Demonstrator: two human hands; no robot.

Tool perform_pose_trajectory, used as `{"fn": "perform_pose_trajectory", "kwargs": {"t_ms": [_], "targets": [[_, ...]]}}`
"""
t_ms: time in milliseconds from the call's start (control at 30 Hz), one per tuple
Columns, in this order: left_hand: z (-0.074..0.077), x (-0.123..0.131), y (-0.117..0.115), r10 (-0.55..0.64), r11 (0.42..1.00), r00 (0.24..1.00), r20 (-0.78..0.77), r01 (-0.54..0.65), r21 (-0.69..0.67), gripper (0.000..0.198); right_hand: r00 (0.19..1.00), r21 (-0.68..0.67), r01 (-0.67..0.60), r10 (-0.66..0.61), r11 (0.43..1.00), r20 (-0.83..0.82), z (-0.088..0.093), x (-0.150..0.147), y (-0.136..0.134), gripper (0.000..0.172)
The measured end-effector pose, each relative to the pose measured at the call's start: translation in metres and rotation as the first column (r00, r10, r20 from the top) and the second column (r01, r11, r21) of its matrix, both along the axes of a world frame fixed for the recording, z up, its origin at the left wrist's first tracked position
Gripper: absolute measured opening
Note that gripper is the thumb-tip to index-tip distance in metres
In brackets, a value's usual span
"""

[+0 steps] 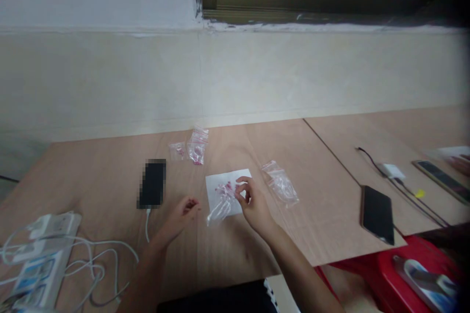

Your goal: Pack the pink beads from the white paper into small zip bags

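Observation:
My right hand [249, 200] pinches a small clear plastic bag [219, 210] over a white paper sheet [224, 182] that carries tiny pink pieces [224, 189]. My left hand [182, 215] rests on the wooden table [110, 176] just left of the bag, with its fingers curled in; nothing can be made out in them. A pile of empty clear bags [282, 185] lies right of the sheet. Several filled bags with pink contents [196, 146] lie further back.
A black phone [152, 183] with a white cable lies left of the sheet. White power strips with tangled cables [40, 254] sit at the left edge. Another dark phone [377, 213], a white charger [392, 171] and a red stool [411, 264] are at the right.

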State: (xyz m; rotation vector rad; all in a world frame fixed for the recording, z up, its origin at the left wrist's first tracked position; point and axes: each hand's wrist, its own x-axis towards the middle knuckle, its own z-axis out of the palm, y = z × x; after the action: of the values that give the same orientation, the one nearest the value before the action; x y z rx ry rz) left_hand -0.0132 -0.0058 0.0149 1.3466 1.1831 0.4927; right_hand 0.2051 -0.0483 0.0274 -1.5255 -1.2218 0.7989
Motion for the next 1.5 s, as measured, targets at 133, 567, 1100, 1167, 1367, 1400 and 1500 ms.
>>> {"fn": "perform_pose_trajectory", "kwargs": {"t_ms": [133, 567, 1100, 1167, 1367, 1400, 1500], "targets": [[0.028, 0.009, 0.003, -0.078, 0.991, 0.997, 0.0, 0.078, 0.112, 0.027, 0.965, 0.022, -0.205, 0.199, 0.978, 0.171, 0.027, -0.009, -0.004, 0.028], [0.031, 0.019, 0.011, -0.166, 0.977, 0.985, 0.052, 0.157, 0.141, 0.035, 0.98, 0.06, -0.181, 0.175, 0.982, 0.101, 0.026, -0.02, 0.003, 0.014], [0.026, 0.022, 0.01, -0.103, 0.985, 0.989, 0.103, 0.087, 0.152, 0.03, 0.998, -0.015, 0.024, -0.024, 1.0, -0.05, -0.002, -0.032, 0.01, 0.019], [0.03, 0.022, 0.013, -0.09, 0.979, 0.993, 0.073, 0.074, 0.192, 0.029, 0.997, -0.024, -0.007, 0.005, 1.0, -0.076, 0.001, -0.033, 0.013, 0.019], [0.041, 0.027, 0.019, -0.131, 0.956, 0.99, 0.059, 0.11, 0.272, 0.023, 0.952, -0.063, -0.195, 0.174, 0.979, -0.252, 0.002, -0.033, 0.023, 0.023], [0.042, 0.029, 0.019, -0.154, 0.955, 0.986, 0.068, 0.131, 0.267, 0.023, 0.955, -0.052, -0.175, 0.157, 0.983, -0.253, 0.002, -0.032, 0.025, 0.022], [0.041, 0.034, 0.018, -0.188, 0.95, 0.98, 0.071, 0.163, 0.266, 0.023, 0.963, -0.012, -0.119, 0.113, 0.993, -0.245, 0.004, -0.031, 0.028, 0.018]]}}
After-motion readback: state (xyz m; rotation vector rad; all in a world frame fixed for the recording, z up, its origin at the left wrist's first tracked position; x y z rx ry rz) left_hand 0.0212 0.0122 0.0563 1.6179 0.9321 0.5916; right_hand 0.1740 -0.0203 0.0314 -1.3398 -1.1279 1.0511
